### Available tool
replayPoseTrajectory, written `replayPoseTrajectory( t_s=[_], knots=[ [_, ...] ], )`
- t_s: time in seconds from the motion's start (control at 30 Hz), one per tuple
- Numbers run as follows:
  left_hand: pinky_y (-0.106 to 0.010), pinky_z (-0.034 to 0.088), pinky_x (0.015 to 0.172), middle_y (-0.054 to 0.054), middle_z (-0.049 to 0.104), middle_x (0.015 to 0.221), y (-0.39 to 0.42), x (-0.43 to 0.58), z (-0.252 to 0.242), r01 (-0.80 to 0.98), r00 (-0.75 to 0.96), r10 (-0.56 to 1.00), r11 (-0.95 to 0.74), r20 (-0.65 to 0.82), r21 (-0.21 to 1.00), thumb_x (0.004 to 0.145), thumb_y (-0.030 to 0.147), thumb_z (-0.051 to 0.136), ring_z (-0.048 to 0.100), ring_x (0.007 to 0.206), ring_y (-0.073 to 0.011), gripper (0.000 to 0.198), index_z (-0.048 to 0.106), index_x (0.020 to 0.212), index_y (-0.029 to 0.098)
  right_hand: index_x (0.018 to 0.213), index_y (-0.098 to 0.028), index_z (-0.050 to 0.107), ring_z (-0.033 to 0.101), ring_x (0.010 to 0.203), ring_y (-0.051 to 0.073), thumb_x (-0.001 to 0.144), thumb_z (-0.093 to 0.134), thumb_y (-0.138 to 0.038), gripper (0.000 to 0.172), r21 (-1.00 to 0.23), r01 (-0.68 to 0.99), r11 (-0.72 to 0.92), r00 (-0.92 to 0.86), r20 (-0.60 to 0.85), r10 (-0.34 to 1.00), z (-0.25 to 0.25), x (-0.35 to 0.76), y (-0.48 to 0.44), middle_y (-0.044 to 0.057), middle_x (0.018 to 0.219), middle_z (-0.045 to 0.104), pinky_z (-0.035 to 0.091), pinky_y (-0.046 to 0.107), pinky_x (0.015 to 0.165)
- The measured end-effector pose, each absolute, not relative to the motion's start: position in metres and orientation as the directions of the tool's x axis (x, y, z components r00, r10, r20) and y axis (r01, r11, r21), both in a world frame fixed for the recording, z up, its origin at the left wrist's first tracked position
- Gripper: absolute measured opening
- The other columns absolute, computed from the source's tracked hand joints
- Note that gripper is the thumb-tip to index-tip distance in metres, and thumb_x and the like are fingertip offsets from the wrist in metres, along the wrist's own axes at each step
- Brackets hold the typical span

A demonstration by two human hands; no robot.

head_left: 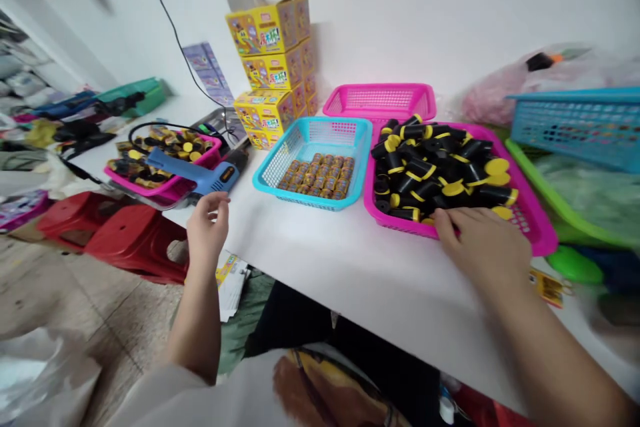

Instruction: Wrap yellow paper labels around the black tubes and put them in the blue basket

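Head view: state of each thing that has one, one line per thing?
Left hand: fingers loosely curled, apparently holding nothing
Right hand: at right pink basket's near side, grip unclear
Blue heat gun: lying down, on/off unclear
Light-blue basket: part filled
Right pink basket: heaped with black pieces
Yellow boxes: stacked
Red stools: upright

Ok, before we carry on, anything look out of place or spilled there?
I see no spill. Only the blue heat gun looks odd: its handle slants across the pink basket beside it; whether it rests there, I can't tell.
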State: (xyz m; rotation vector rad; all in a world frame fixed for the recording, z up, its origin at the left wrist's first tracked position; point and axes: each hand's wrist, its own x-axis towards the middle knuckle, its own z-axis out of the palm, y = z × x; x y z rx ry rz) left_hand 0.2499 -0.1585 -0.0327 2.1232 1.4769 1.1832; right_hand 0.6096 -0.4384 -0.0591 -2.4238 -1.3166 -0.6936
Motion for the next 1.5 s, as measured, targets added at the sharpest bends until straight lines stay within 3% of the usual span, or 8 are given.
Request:
replayPoseTrajectory(
  t_s=[0.23, 0.43, 0.53, 0.63, 0.73, 0.93, 1.27, 1.5],
  knots=[
    [-0.049, 0.06, 0.101, -0.014, 0.074, 0.129, -0.186, 0.287, -0.075, 0.56, 0.557, 0.759, -0.643, 0.336, 0.523, 0.095, 0.045, 0.051, 0.071, 0.119, -0.0317, 0.045, 0.056, 0.132, 0.02, 0.126, -0.018, 0.073, 0.057, 0.128, 0.038, 0.1, 0.056, -0.036, 0.036, -0.189, 0.784, -0.592, 0.563, 0.617, 0.55, -0.034, 0.572, -0.439, 0.018, 0.134, 0.07, 0.047, 0.056, 0.105],
    [-0.077, 0.044, 0.11, -0.013, 0.066, 0.144, -0.185, 0.316, -0.095, 0.58, 0.742, 0.655, -0.734, 0.143, 0.355, 0.094, 0.056, 0.05, 0.055, 0.136, -0.0514, 0.051, 0.06, 0.137, 0.032, 0.091, -0.02, 0.068, 0.066, 0.072, 0.023, 0.099, 0.051, -0.024, 0.019, -0.094, 0.706, -0.702, 0.683, 0.352, 0.641, -0.018, 0.513, -0.488, 0.007, 0.076, 0.07, 0.049, 0.034, 0.068],
    [-0.079, 0.042, 0.109, -0.004, 0.065, 0.145, -0.183, 0.314, -0.089, 0.534, 0.777, 0.615, -0.757, 0.132, 0.377, 0.094, 0.057, 0.052, 0.053, 0.136, -0.0525, 0.039, 0.067, 0.126, 0.041, 0.108, -0.013, 0.07, 0.073, 0.099, 0.033, 0.098, 0.046, -0.017, 0.026, -0.093, 0.617, -0.781, 0.776, 0.235, 0.585, -0.036, 0.541, -0.524, 0.02, 0.106, 0.076, 0.058, 0.042, 0.08],
    [-0.075, 0.043, 0.113, -0.008, 0.06, 0.151, -0.188, 0.314, -0.082, 0.576, 0.773, 0.628, -0.754, 0.089, 0.316, 0.1, 0.056, 0.037, 0.051, 0.141, -0.0482, 0.049, 0.066, 0.133, 0.032, 0.126, -0.005, 0.066, 0.059, 0.14, 0.036, 0.089, 0.039, -0.001, 0.046, -0.099, 0.659, -0.745, 0.749, 0.178, 0.638, -0.062, 0.591, -0.55, 0.028, 0.14, 0.066, 0.049, 0.054, 0.116],
    [-0.07, 0.043, 0.116, -0.014, 0.056, 0.156, -0.193, 0.317, -0.078, 0.621, 0.767, 0.642, -0.748, 0.015, 0.235, 0.105, 0.049, 0.028, 0.049, 0.144, -0.0453, 0.057, 0.063, 0.14, 0.021, 0.133, -0.004, 0.065, 0.05, 0.152, 0.034, 0.09, 0.038, -0.002, 0.051, -0.142, 0.701, -0.698, 0.713, 0.124, 0.69, -0.083, 0.615, -0.566, 0.027, 0.144, 0.065, 0.044, 0.055, 0.125],
    [-0.077, 0.042, 0.11, -0.019, 0.055, 0.154, -0.194, 0.315, -0.083, 0.557, 0.797, 0.6, -0.775, 0.074, 0.298, 0.105, 0.053, 0.03, 0.047, 0.144, -0.0542, 0.056, 0.062, 0.138, 0.022, 0.131, -0.012, 0.066, 0.045, 0.155, 0.036, 0.094, 0.045, -0.007, 0.043, -0.272, 0.77, -0.577, 0.624, 0.131, 0.77, -0.099, 0.581, -0.568, 0.023, 0.138, 0.068, 0.043, 0.064, 0.125],
    [-0.07, 0.049, 0.106, -0.018, 0.061, 0.15, -0.195, 0.313, -0.079, 0.508, 0.832, 0.546, -0.821, 0.101, 0.26, 0.107, 0.04, 0.038, 0.054, 0.138, -0.0463, 0.045, 0.066, 0.136, 0.019, 0.124, -0.021, 0.068, 0.062, 0.141, 0.024, 0.098, 0.061, -0.011, 0.029, -0.517, 0.833, -0.196, 0.323, 0.167, 0.932, -0.111, 0.51, -0.411, 0.014, 0.147, 0.067, 0.053, 0.047, 0.119],
    [-0.039, 0.053, 0.117, -0.013, 0.074, 0.133, -0.195, 0.312, -0.103, 0.127, 0.933, 0.188, -0.97, 0.307, 0.21, 0.11, 0.035, 0.034, 0.069, 0.125, -0.0246, 0.046, 0.073, 0.125, 0.016, 0.115, -0.023, 0.074, 0.068, 0.13, 0.027, 0.099, 0.069, -0.033, 0.02, -0.464, 0.88, -0.105, 0.257, 0.277, 0.926, -0.058, 0.514, -0.388, 0.011, 0.143, 0.071, 0.055, 0.044, 0.113]
  ],
)
